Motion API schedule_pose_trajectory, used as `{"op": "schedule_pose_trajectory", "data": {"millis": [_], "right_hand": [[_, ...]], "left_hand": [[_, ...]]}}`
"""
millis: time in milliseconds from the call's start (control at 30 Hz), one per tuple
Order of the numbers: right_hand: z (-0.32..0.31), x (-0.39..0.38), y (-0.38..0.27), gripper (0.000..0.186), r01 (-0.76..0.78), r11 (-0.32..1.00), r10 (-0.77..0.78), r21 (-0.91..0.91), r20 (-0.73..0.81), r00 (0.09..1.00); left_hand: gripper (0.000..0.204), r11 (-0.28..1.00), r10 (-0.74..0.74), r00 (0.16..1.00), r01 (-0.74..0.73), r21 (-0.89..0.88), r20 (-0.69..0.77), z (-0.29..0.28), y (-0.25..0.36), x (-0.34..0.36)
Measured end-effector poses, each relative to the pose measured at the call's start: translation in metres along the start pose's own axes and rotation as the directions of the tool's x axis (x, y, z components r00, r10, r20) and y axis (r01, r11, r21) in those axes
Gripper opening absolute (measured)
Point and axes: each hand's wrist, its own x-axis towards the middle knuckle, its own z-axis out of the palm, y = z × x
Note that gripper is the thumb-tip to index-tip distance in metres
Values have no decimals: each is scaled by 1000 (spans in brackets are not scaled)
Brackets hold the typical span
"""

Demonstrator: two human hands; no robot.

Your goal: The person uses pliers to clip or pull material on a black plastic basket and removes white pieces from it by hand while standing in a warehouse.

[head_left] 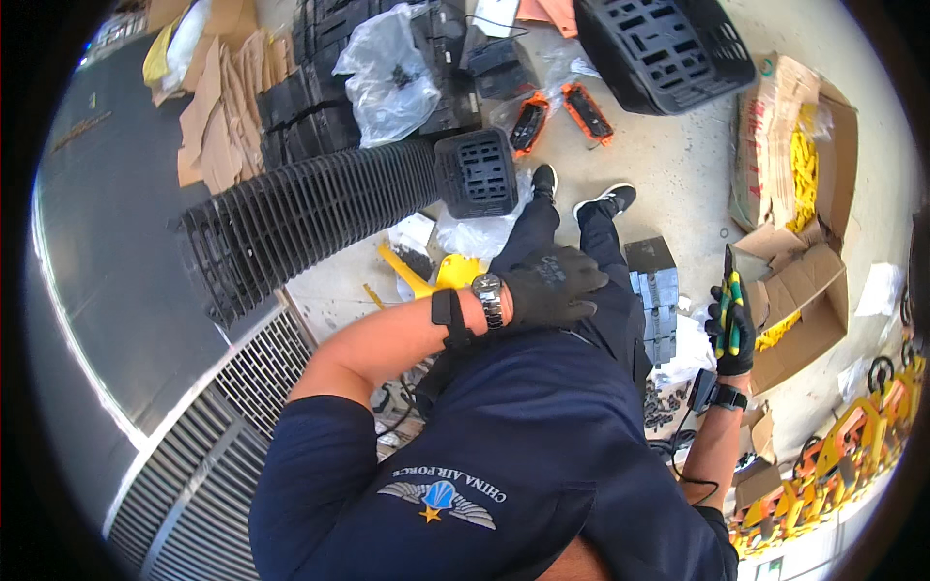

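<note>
My left hand (557, 289), in a dark grey glove, lies across the upper part of my dark trousers with its fingers spread. My right hand (731, 320), also gloved, grips pliers (734, 295) with green and yellow handles at my right side. Near it lie an opened cardboard box (804, 349) with yellow pieces inside and a stack of grey and black blocks (651, 305). Beyond my left hand, a yellow plastic part (455, 273) rests on the floor among plastic bags.
A long stack of black crates (320, 218) lies left; a black basket (668, 48) stands ahead near two orange-and-black parts (586, 111). Torn cardboard (218, 116) lies upper left, a metal grate (194, 474) lower left, several yellow frames (843, 455) lower right on the concrete floor (678, 174).
</note>
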Motion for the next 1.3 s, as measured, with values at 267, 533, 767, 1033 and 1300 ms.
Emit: {"op": "schedule_pose_trajectory", "data": {"millis": [267,533,767,1033,1300], "right_hand": [[87,30,51,68,-467,808,478,-359,-63,876],[146,114,157,46,-627,639,588,-446,-242,772],[130,168,210,52,-772,534,682,-345,-364,634],[123,181,197,49,-792,448,655,-415,-451,607],[121,180,193,46,-734,484,595,-476,-436,675]], "left_hand": [[37,418,-906,417,908,-3,69,81,-215,-194],[61,-104,-992,-119,951,-293,-35,165,-402,-308],[46,38,-963,-124,818,-574,-241,240,-514,-329],[47,-105,-929,-295,789,-606,-223,245,-521,-335],[34,113,-965,-107,655,-747,-239,245,-496,-317]]}}
